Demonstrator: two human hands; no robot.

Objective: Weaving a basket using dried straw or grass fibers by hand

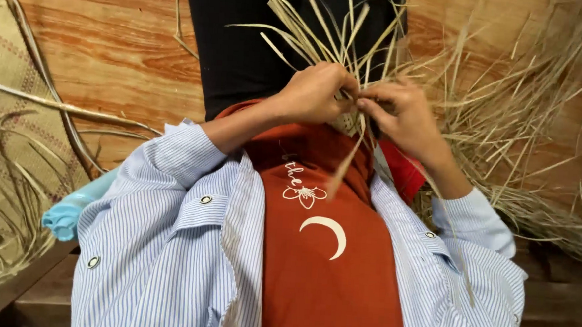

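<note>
Both my hands meet above my lap over a bunch of dry straw strips (pixel 325 26). My left hand (pixel 318 92) is closed around the strips where they cross. My right hand (pixel 403 116) pinches strands at the same spot, fingertips touching the left hand's. Loose ends fan upward from the grip, and one strip (pixel 344 166) hangs down over my rust-red shirt. A small woven piece shows between the hands, mostly hidden by the fingers.
A heap of loose straw (pixel 532 130) lies on the wooden floor (pixel 111 48) to the right. A woven mat (pixel 7 135) with stray strips lies at the left. A light blue plastic object (pixel 69 215) pokes out beside my left sleeve.
</note>
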